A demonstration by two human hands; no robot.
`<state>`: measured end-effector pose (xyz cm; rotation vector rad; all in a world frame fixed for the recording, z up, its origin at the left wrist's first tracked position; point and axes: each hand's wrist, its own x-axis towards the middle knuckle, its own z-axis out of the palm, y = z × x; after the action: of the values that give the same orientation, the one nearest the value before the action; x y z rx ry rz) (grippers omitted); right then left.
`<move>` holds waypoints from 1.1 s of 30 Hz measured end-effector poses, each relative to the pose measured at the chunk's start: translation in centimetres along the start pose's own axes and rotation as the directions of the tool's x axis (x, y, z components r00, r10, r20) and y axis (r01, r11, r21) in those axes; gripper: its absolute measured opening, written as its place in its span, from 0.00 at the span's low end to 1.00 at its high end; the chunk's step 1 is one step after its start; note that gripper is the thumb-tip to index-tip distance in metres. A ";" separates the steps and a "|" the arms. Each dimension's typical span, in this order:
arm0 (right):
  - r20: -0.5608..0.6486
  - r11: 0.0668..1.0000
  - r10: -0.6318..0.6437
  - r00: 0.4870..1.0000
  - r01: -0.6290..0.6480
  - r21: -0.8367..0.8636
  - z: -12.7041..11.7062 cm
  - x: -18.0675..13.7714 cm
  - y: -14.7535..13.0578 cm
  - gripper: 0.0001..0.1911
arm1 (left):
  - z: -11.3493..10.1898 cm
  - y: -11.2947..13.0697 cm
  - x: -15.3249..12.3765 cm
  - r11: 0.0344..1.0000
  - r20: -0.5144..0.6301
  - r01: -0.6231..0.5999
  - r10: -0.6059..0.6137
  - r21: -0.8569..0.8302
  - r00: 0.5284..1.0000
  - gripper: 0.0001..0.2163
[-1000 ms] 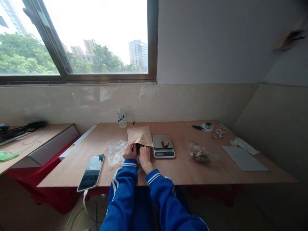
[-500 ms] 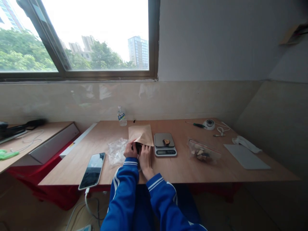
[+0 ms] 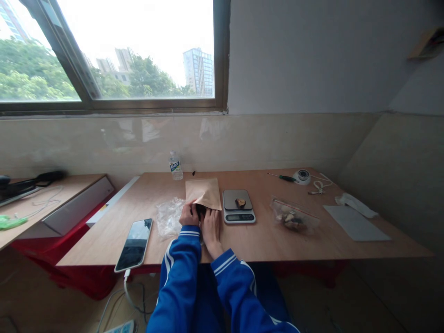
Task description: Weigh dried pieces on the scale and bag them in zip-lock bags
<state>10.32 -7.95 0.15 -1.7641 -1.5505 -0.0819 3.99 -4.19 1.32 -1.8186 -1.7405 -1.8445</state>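
Observation:
A brown paper pouch [image 3: 204, 192] lies on the wooden table [image 3: 243, 240] with its open mouth toward me. My left hand [image 3: 189, 215] grips the mouth's left edge. My right hand [image 3: 210, 225] is closed at the mouth's right side, fingers curled on the pouch. Something dark [image 3: 200, 210] shows in the opening between the hands. Just to the right stands a small kitchen scale [image 3: 238, 206] with a brown lump [image 3: 240, 202] on its plate. Both arms wear blue sleeves with white stripes.
A crumpled clear plastic bag [image 3: 168, 217] lies left of my hands, a phone [image 3: 134, 244] on a cable farther left. A zip bag of brown pieces [image 3: 293, 218], a grey sheet [image 3: 356, 223], a screwdriver [image 3: 281, 177], tape roll [image 3: 303, 175] and water bottle [image 3: 175, 166] sit around.
The view has tilted slightly, so the table sits a little higher in frame. Both hands stay at the pouch mouth with almost no movement.

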 end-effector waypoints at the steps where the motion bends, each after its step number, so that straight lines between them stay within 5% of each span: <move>1: -0.008 1.000 0.006 1.000 -0.006 0.006 0.1 -0.1 0.0 0.16 | 0.0 -0.1 0.0 1.000 0.000 -0.001 0.001 0.000 1.000 0.13; 9: -0.112 0.943 -0.087 0.990 0.118 0.311 -1.1 -0.7 0.5 0.12 | 0.5 -1.0 0.1 1.000 -0.006 -0.020 0.020 0.001 1.000 0.13; 25: -0.170 0.851 -0.173 0.970 0.234 0.470 -3.5 -1.7 2.1 0.12 | 0.9 -1.7 0.3 1.000 0.026 -0.022 0.023 -0.008 0.999 0.12; 33: -0.244 0.750 -0.124 0.962 0.252 0.611 -6.8 -3.7 3.0 0.15 | 1.0 -1.7 0.4 1.000 0.040 0.019 -0.018 -0.011 0.999 0.12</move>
<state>14.90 -14.77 1.56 -1.0221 -1.3898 0.1635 3.41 -2.65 0.18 -1.8623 -1.7692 -1.8407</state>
